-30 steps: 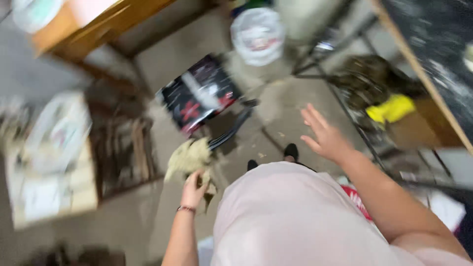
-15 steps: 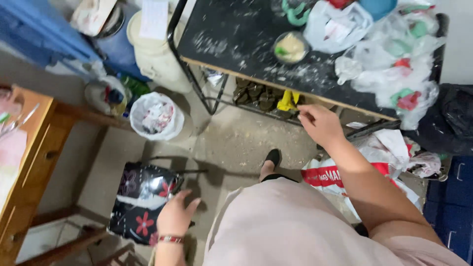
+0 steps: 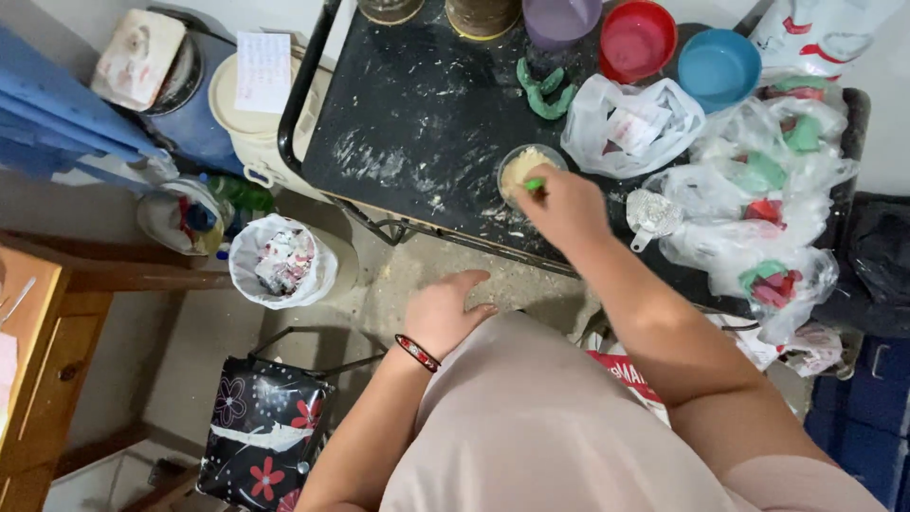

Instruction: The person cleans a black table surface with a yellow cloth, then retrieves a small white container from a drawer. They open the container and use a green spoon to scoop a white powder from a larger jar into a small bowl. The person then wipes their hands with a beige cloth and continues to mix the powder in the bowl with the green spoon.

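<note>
My right hand (image 3: 561,204) reaches over the front of a black, flour-dusted table (image 3: 408,123). It is at the near rim of a small clear bowl (image 3: 521,163) of pale crumbly stuff. Its fingers pinch a small green piece (image 3: 536,184). My left hand (image 3: 447,308) hangs in front of my body below the table edge. Its fingers are loose, it holds nothing, and a red and black bracelet is on the wrist. Green dough shapes (image 3: 545,90) lie further back on the table.
Plastic bags (image 3: 758,190) with green and red lumps fill the table's right side, behind them a red bowl (image 3: 637,38) and a blue bowl (image 3: 718,66). On the floor stand a lined white bin (image 3: 282,261), a floral-topped black stool (image 3: 265,427) and a wooden bench (image 3: 38,379).
My right hand has moved from the table's front edge up to the small bowl and closed on the green piece. My left hand has lifted away from the floral stool towards my body.
</note>
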